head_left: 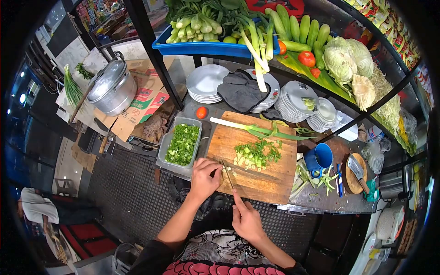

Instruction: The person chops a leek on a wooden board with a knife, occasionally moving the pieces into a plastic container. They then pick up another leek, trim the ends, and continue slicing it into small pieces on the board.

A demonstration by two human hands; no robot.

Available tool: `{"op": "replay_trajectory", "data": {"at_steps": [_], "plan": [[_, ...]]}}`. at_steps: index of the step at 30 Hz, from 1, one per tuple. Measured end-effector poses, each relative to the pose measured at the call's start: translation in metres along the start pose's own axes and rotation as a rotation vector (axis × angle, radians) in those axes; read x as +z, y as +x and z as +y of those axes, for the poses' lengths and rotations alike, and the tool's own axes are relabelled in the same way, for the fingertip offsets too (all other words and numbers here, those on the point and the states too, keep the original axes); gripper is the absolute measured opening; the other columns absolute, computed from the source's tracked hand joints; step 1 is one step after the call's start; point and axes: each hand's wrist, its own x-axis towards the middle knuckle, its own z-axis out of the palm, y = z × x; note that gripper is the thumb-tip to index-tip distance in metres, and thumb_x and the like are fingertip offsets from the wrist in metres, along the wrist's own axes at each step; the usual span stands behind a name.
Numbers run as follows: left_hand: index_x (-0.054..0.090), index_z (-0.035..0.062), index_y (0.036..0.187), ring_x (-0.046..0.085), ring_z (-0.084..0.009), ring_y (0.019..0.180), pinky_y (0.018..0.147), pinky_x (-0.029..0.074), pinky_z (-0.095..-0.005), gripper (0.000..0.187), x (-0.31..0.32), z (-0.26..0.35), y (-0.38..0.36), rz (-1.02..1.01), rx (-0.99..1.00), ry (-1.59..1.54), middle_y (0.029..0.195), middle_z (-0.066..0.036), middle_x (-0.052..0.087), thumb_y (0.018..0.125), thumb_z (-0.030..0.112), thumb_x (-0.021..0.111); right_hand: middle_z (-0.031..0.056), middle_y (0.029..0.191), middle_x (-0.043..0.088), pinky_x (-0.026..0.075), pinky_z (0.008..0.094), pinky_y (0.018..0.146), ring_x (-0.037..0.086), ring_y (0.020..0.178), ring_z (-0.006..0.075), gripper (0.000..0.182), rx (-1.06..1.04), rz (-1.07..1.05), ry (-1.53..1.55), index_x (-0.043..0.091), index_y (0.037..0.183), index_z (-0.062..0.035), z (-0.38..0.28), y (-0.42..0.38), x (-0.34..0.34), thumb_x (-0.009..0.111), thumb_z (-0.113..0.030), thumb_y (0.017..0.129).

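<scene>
In my right hand [246,219] is a knife [228,175], its narrow blade pointing away from me over the left part of a wooden cutting board [279,183]. My left hand [205,178] is beside the blade at the board's left edge, fingers curled together; what they hold is hidden. Small pale slices lie by the blade. Further up the board is a pile of chopped leek [259,154], white rounds mixed with green bits. A leek stalk [238,124] lies across the board's far edge. Left of the board, a clear plastic container [200,137] holds chopped greens [183,144].
Stacked plates [207,82] and a tomato [201,112] stand behind the board. To the right are leek trimmings [300,176], a blue mug [318,158] and a cleaver [356,169] on a round board. A blue vegetable tray [211,48] overhangs the back; a pot [112,87] stands left.
</scene>
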Motion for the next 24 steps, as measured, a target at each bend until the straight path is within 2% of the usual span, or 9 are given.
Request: {"op": "replay_trajectory", "data": {"at_steps": [4,13,19,22,24], "plan": [[0.081,0.0021,0.089,0.066,-0.0299,0.089,0.085,0.051,-0.0411,0.008,0.001,0.002,0.002,-0.001,-0.003,0.013,0.09,-0.009,0.077,0.082,-0.002,0.08,0.0213,0.081,0.063,0.054,0.051,0.063,0.065,0.064,0.0412,0.064,-0.029,0.031,-0.003,0.048,0.162,-0.0163,0.002,0.0,0.001,0.063,-0.007,0.101],[0.081,0.0029,0.089,0.066,-0.0298,0.09,0.085,0.049,-0.0408,0.007,0.002,0.001,0.002,0.004,0.01,0.035,0.089,-0.008,0.075,0.082,0.0,0.08,0.0275,0.097,0.069,0.06,0.0532,0.071,0.071,0.076,0.0476,0.066,-0.059,0.009,-0.09,0.045,0.162,-0.0124,-0.006,0.018,0.003,0.063,-0.005,0.098],[0.081,0.0017,0.09,0.067,-0.0309,0.089,0.088,0.051,-0.041,0.011,0.004,0.007,0.003,0.022,-0.017,0.059,0.088,-0.011,0.075,0.08,-0.003,0.08,0.0236,0.085,0.066,0.058,0.0515,0.067,0.068,0.07,0.0444,0.065,-0.012,-0.023,-0.145,0.048,0.161,-0.0136,0.001,-0.007,-0.003,0.063,-0.005,0.098],[0.082,0.0024,0.091,0.066,-0.0304,0.09,0.089,0.05,-0.0409,0.011,0.002,0.007,0.003,0.008,-0.034,0.065,0.088,-0.011,0.075,0.081,-0.002,0.08,0.0276,0.094,0.07,0.059,0.0525,0.062,0.072,0.069,0.0445,0.067,-0.01,-0.029,-0.051,0.048,0.162,-0.0143,0.003,-0.033,-0.02,0.064,-0.009,0.097],[0.082,0.0029,0.091,0.066,-0.0302,0.09,0.089,0.049,-0.0407,0.011,0.003,0.007,0.003,-0.005,-0.031,0.065,0.088,-0.011,0.075,0.081,-0.001,0.081,0.0268,0.093,0.07,0.059,0.0515,0.063,0.072,0.069,0.0436,0.066,0.038,-0.039,0.01,0.049,0.161,-0.0152,0.004,-0.037,-0.024,0.064,-0.008,0.098]]}}
